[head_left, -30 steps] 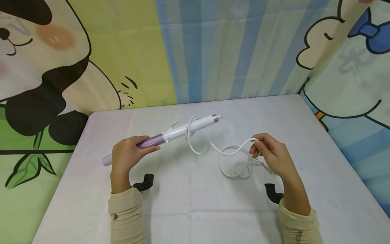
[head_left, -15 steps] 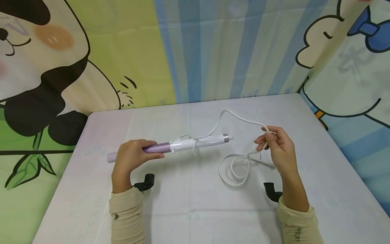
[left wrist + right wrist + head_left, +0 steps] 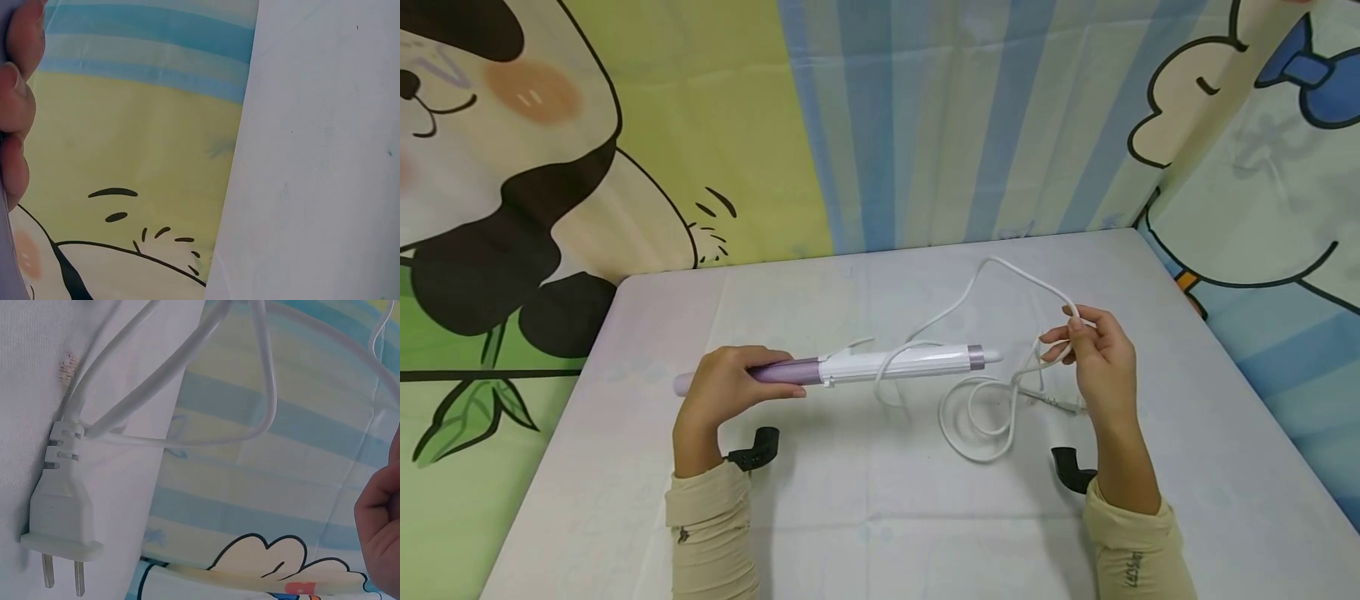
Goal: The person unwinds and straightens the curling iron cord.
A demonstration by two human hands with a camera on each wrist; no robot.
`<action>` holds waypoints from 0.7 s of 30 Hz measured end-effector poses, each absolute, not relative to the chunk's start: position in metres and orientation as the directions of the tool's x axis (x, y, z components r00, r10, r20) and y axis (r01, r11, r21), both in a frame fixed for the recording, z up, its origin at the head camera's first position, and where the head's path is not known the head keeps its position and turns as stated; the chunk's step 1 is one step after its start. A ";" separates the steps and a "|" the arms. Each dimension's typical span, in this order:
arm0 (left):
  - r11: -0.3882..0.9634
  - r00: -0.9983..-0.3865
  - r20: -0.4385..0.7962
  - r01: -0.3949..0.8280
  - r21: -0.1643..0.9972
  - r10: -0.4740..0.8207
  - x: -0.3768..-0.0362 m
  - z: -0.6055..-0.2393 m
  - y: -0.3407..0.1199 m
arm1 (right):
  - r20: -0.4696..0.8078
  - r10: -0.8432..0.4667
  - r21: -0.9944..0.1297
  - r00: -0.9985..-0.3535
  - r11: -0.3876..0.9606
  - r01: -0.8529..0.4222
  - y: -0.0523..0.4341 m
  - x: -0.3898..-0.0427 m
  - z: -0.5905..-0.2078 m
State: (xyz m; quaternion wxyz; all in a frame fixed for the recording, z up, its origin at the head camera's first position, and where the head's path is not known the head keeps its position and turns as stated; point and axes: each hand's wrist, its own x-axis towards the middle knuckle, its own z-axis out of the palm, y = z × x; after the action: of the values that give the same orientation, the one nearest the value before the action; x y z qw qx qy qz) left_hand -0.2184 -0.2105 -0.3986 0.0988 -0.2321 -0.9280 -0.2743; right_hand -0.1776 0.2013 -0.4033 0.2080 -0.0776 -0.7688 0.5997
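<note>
My left hand (image 3: 722,390) grips the purple handle of a curling iron (image 3: 917,362), which lies almost level with its white barrel pointing right. A white power cord (image 3: 951,308) still crosses around the barrel, arching up behind it to the right. Between thumb and fingers, my right hand (image 3: 1103,358) pinches this cord at the right. More cord hangs in loose loops below that hand. The two-pin plug (image 3: 62,497) shows large in the right wrist view. At the left edge of the left wrist view, curled fingers (image 3: 19,106) appear against the handle.
A white-covered table (image 3: 865,500) spreads beneath both hands. Behind it hangs a printed curtain (image 3: 917,125) with cartoon figures and stripes. A black camera mount sits on each wrist, the left mount (image 3: 758,448) and the right mount (image 3: 1070,471).
The curling iron's barrel end has swung down and right from an upward slant to nearly level. My right hand has moved up and right, drawing the cord into a wider arch.
</note>
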 end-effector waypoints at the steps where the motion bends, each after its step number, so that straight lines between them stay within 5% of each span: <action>1: 0.733 -0.866 0.327 0.495 0.466 0.377 -0.218 -0.398 -0.211 | 0.218 0.375 -0.958 -0.901 0.258 -0.124 0.202 -0.178 -0.404; 9: 0.704 -0.826 0.457 0.537 0.465 0.328 -0.219 -0.399 -0.211 | 0.131 0.330 -0.973 -0.935 0.224 -0.058 0.210 -0.184 -0.413; 21: 0.722 -0.822 0.518 0.505 0.473 0.235 -0.220 -0.398 -0.208 | -0.085 0.125 -0.736 -0.989 0.661 0.147 0.213 -0.186 -0.414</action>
State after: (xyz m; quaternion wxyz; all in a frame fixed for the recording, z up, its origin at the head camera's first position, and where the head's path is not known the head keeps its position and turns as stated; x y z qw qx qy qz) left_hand -0.2199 -0.2080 -0.3980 0.2165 -0.2051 -0.9023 -0.3113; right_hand -0.1860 0.2127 -0.4136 -0.0136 -0.0744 -0.9111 0.4052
